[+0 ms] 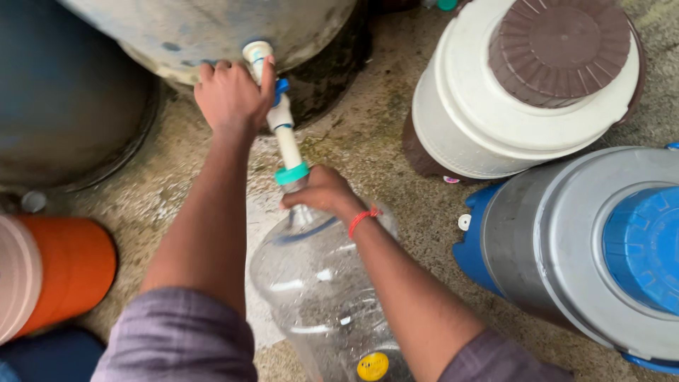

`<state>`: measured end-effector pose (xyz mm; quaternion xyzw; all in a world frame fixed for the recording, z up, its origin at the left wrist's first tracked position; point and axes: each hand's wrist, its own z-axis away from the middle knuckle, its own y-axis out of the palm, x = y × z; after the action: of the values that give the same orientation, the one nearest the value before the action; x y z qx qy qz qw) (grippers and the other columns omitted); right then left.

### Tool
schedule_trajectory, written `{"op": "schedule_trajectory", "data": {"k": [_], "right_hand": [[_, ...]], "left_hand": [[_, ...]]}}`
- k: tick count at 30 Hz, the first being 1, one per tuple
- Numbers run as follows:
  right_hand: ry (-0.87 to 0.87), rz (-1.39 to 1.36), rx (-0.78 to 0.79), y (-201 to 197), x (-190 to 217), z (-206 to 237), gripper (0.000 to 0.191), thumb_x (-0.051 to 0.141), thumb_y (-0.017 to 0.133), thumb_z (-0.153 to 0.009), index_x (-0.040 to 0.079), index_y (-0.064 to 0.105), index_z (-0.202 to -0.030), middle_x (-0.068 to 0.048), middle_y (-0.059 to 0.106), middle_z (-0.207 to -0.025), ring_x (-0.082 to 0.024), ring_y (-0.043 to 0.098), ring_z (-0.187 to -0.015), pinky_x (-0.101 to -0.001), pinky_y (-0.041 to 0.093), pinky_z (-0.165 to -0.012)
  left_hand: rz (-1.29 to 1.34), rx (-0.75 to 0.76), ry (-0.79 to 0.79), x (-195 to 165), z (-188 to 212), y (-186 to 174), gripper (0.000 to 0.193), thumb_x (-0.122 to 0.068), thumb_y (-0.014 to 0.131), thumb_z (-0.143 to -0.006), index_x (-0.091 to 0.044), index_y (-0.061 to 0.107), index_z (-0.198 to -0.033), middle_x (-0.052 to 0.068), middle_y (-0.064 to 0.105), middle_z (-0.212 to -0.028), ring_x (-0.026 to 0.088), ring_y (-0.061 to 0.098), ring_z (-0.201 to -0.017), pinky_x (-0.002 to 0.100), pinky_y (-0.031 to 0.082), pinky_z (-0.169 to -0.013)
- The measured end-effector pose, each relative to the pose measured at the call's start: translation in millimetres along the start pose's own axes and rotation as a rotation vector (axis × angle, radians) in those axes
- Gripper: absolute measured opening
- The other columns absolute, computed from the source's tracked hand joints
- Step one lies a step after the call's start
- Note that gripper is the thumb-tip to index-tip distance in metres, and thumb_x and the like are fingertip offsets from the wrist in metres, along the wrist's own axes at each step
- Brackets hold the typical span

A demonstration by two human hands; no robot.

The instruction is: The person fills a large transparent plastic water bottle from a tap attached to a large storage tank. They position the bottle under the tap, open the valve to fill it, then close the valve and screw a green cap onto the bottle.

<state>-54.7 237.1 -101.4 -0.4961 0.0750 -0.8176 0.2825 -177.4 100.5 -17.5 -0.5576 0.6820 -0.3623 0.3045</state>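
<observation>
My left hand grips the white tap with a blue lever that sticks out of a big pale drum. A white spout pipe with a teal collar runs down from the tap into the neck of a large clear plastic water bottle. My right hand, with a red thread on its wrist, holds that bottle at the neck, under the spout. The bottle leans on the wet concrete floor and has a yellow sticker near its base.
A white and brown insulated water can stands at the upper right. Below it sits a steel and blue water can. An orange and white container is at the left, next to a dark blue drum.
</observation>
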Motion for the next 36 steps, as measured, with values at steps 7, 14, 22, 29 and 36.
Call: {"op": "schedule_trajectory", "data": {"k": [7, 14, 22, 29, 36], "right_hand": [[0.034, 0.028, -0.013, -4, 8, 5, 0.049, 0.043, 0.091, -0.047, 0.012, 0.075, -0.083, -0.009, 0.077, -0.086, -0.023, 0.075, -0.08, -0.0351, 0.057, -0.077], [0.093, 0.06, -0.051, 8, 9, 11, 0.049, 0.047, 0.085, -0.053, 0.011, 0.077, -0.087, -0.012, 0.079, -0.09, -0.026, 0.077, -0.085, -0.0374, 0.058, -0.08], [0.084, 0.115, -0.088, 9, 7, 4, 0.053, 0.051, 0.084, -0.055, 0.011, 0.078, -0.09, -0.012, 0.079, -0.096, -0.026, 0.077, -0.091, -0.0369, 0.059, -0.084], [0.061, 0.084, -0.06, 8, 1, 8, 0.05, 0.046, 0.084, -0.051, 0.012, 0.077, -0.088, -0.012, 0.079, -0.096, -0.025, 0.076, -0.086, -0.0359, 0.059, -0.08], [0.023, 0.128, -0.046, 11, 9, 71, 0.047, 0.046, 0.086, -0.048, 0.01, 0.076, -0.076, -0.01, 0.078, -0.082, -0.023, 0.076, -0.075, -0.0348, 0.059, -0.07]], "left_hand": [[0.153, 0.016, 0.306, 20, 3, 27, 0.045, -0.039, 0.059, -0.106, -0.009, 0.073, -0.076, 0.011, 0.066, -0.072, 0.029, 0.064, -0.074, 0.044, 0.051, -0.063], [0.082, 0.093, 0.059, -5, 17, -11, 0.039, -0.039, 0.062, -0.103, 0.0, 0.069, -0.107, 0.022, 0.06, -0.121, 0.038, 0.05, -0.117, 0.055, 0.04, -0.093], [0.517, 0.111, -0.24, -44, 166, -185, 0.028, -0.027, 0.07, -0.097, -0.004, 0.07, -0.114, 0.024, 0.053, -0.138, 0.042, 0.042, -0.136, 0.055, 0.031, -0.114], [0.678, 0.109, -0.765, -75, 256, -257, 0.017, -0.021, 0.069, -0.092, -0.008, 0.071, -0.103, 0.011, 0.064, -0.128, 0.026, 0.06, -0.118, 0.039, 0.048, -0.094], [0.623, 0.22, -0.968, -55, 272, -210, 0.031, -0.029, 0.068, -0.092, -0.005, 0.071, -0.112, 0.018, 0.058, -0.118, 0.03, 0.059, -0.106, 0.041, 0.047, -0.094]]}}
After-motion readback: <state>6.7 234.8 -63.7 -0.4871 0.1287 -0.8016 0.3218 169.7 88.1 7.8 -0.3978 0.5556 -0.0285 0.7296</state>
